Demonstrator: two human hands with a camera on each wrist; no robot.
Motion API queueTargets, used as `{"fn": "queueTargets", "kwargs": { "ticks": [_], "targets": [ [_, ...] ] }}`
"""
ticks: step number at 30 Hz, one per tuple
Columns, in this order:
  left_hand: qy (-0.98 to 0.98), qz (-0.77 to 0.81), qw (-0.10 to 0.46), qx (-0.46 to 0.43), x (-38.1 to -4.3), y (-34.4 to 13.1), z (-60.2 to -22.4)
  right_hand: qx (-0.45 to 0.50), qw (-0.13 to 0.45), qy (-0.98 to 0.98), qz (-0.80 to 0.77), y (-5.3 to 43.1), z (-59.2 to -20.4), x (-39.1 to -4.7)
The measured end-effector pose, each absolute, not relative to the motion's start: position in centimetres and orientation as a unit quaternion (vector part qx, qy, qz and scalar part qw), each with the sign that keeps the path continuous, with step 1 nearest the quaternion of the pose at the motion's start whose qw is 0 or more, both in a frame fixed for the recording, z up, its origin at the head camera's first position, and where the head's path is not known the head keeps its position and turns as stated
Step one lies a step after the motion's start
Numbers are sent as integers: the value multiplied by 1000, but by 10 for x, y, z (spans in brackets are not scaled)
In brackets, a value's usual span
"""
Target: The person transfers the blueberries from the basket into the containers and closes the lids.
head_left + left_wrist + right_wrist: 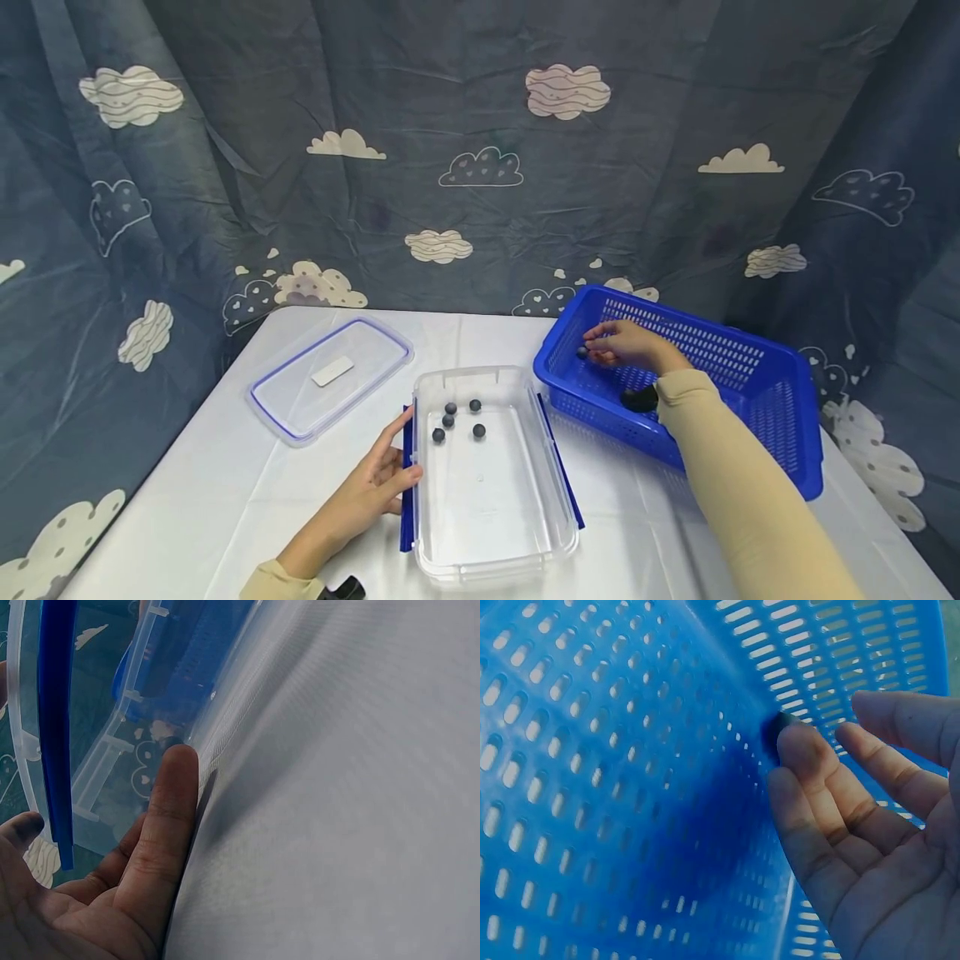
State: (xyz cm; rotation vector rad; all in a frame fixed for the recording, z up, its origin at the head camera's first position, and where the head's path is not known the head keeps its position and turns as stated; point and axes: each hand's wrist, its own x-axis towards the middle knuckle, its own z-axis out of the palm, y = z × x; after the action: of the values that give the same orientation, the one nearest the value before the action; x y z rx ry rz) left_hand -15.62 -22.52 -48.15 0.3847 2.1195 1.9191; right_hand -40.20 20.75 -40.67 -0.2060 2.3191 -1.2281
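Note:
A clear plastic container (pixel 495 500) with blue side flaps (pixel 408 500) stands uncovered on the table, several small dark balls (pixel 478 431) at its far end. My left hand (pixel 378 479) rests against its left side, thumb tip at the rim. In the left wrist view, a fairly straight finger (pixel 169 802) lies along the container wall, low by the tablecloth. Inside the blue perforated basket (pixel 780 417), my right hand (pixel 626 343) reaches down with fingers slightly bent and spread. Another dark ball (pixel 582 352) lies right at its fingertips, partly hidden behind them in the right wrist view.
A clear lid (pixel 300 400) with a blue seal lies left of the container, a white label (pixel 332 371) on it. The basket stands at the right, close to the container's far corner. Behind the white table (pixel 217 475) hangs a dark cloud-patterned curtain (pixel 480 100).

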Motion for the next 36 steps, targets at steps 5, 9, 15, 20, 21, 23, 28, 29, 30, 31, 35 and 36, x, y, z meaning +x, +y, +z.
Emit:
{"fn": "queueTargets", "kwargs": {
  "ticks": [5, 9, 15, 20, 21, 23, 28, 29, 30, 31, 35, 36],
  "targets": [
    [731, 658, 126, 132, -158, -225, -483, -80, 276, 852, -439, 211, -410, -402],
    [727, 661, 124, 136, -159, -225, -484, -73, 288, 845, -444, 212, -413, -405],
    [723, 665, 127, 137, -159, -225, -486, -76, 298, 841, -445, 213, -419, -409],
    [727, 662, 127, 134, -158, -226, -485, -74, 307, 835, -451, 212, -421, -412],
    [727, 662, 127, 133, -158, -226, -485, -76, 308, 834, -452, 212, -421, -413],
    [728, 661, 126, 133, -159, -226, -485, -77, 309, 833, -453, 211, -421, -414],
    [729, 659, 126, 136, -160, -227, -486, -86, 311, 838, -440, 208, -419, -415],
    [729, 659, 126, 137, -160, -227, -486, -88, 312, 838, -439, 208, -418, -415],
    [729, 659, 126, 137, -160, -227, -486, -89, 311, 840, -436, 207, -418, -415],
    [728, 660, 125, 137, -160, -227, -486, -89, 310, 842, -433, 206, -418, -415],
    [726, 662, 126, 138, -160, -227, -486, -88, 303, 850, -422, 206, -416, -414],
    [726, 662, 127, 138, -160, -227, -486, -85, 302, 851, -420, 206, -416, -414]
  ]
}}
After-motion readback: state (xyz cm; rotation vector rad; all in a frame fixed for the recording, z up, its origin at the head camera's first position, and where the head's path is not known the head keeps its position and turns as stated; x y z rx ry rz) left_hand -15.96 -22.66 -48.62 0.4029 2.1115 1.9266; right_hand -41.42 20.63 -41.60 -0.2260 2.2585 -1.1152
